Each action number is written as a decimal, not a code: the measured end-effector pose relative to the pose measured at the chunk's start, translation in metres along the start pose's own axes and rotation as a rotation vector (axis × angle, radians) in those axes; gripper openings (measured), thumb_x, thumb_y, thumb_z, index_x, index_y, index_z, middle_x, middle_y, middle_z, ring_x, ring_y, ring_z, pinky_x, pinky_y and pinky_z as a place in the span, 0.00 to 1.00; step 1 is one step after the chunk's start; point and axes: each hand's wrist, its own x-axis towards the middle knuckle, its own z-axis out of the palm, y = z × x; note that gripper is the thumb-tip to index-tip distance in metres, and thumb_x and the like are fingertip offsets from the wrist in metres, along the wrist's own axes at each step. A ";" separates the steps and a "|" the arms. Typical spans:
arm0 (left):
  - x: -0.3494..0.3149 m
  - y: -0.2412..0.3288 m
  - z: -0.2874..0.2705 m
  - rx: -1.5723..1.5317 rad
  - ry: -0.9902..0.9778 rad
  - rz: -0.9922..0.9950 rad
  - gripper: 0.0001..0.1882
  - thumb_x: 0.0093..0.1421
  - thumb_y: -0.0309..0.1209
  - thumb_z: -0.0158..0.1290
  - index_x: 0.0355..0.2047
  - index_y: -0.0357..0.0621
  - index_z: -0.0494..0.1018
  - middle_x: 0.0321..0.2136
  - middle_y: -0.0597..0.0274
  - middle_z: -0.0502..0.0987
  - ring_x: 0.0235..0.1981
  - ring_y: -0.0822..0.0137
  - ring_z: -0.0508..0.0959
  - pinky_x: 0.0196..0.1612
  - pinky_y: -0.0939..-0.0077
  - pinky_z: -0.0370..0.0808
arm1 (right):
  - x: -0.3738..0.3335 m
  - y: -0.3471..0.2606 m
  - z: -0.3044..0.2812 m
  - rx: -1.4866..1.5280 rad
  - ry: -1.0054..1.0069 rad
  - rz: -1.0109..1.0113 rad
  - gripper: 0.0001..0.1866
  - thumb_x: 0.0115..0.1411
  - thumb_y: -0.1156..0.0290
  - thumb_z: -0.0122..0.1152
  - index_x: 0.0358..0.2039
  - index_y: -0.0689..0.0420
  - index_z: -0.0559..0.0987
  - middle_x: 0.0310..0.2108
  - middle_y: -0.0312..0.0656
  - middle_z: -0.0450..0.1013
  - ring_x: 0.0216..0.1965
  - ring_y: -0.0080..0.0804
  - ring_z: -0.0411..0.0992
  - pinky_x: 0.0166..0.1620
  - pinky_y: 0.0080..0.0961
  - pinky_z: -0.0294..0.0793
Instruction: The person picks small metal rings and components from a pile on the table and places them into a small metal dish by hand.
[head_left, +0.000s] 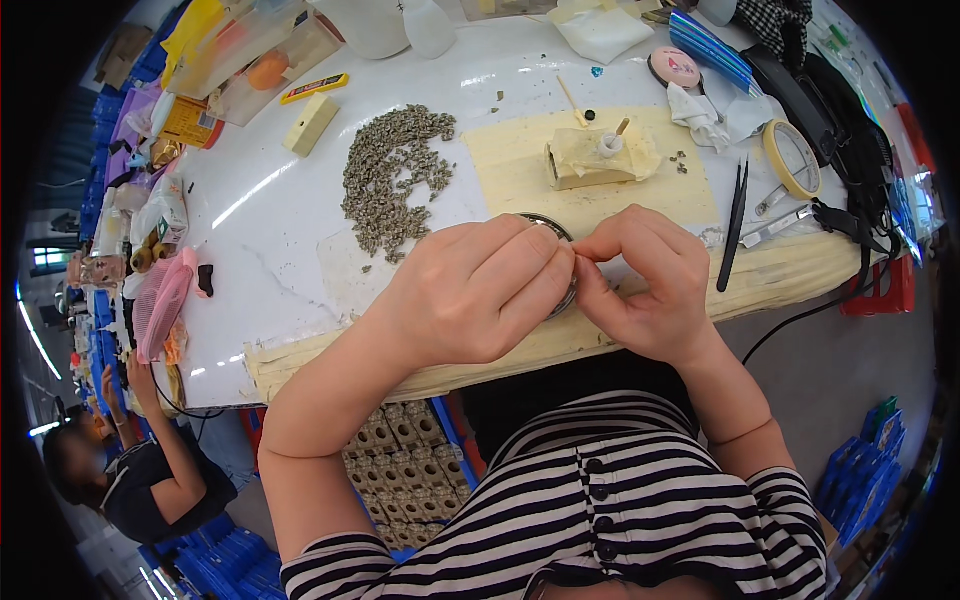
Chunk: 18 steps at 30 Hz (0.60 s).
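Note:
My left hand (485,285) and my right hand (645,285) meet at the fingertips over the near part of the table. Both are closed in a pinch, and whatever lies between the fingertips is too small to make out. Beneath the hands, a round metal-rimmed dish (548,222) shows in part; the rest of it is covered. A spread pile of small grey metal pieces (390,180) lies beyond my left hand. Past my right hand stands a taped block (585,178) with a small white nozzle-like piece and a stick on top.
Black tweezers (733,228), a steel utility knife (778,227) and a roll of masking tape (792,160) lie at right. A beige block (311,125) sits far left. Below the table, a blue crate holds several metal parts (405,465). Another person (150,470) works at lower left.

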 end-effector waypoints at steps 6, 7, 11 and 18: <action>-0.001 -0.001 0.005 -0.001 0.061 -0.013 0.14 0.42 0.22 0.64 0.31 0.33 0.76 0.27 0.56 0.77 0.25 0.61 0.80 0.25 0.75 0.78 | 0.001 0.001 -0.002 0.060 0.004 0.021 0.07 0.45 0.81 0.67 0.26 0.60 0.79 0.23 0.42 0.74 0.25 0.39 0.74 0.29 0.29 0.73; -0.002 -0.003 0.006 -0.025 0.064 -0.031 0.14 0.42 0.21 0.64 0.31 0.33 0.76 0.27 0.56 0.77 0.25 0.61 0.80 0.25 0.75 0.78 | 0.002 0.002 -0.002 0.068 0.007 0.017 0.06 0.46 0.81 0.67 0.27 0.60 0.79 0.23 0.42 0.74 0.25 0.39 0.74 0.29 0.29 0.73; -0.003 -0.006 0.007 -0.046 0.041 -0.021 0.14 0.41 0.19 0.64 0.31 0.33 0.77 0.27 0.55 0.77 0.25 0.61 0.80 0.25 0.75 0.79 | 0.001 0.002 -0.003 0.058 -0.010 0.048 0.06 0.46 0.81 0.66 0.27 0.61 0.79 0.23 0.42 0.75 0.25 0.38 0.75 0.29 0.29 0.73; 0.000 0.004 0.005 0.086 0.037 0.046 0.16 0.43 0.23 0.65 0.34 0.31 0.77 0.27 0.55 0.77 0.25 0.61 0.80 0.26 0.75 0.79 | 0.002 -0.001 -0.004 0.117 -0.016 0.094 0.06 0.46 0.82 0.66 0.26 0.61 0.79 0.22 0.41 0.74 0.24 0.35 0.74 0.28 0.26 0.73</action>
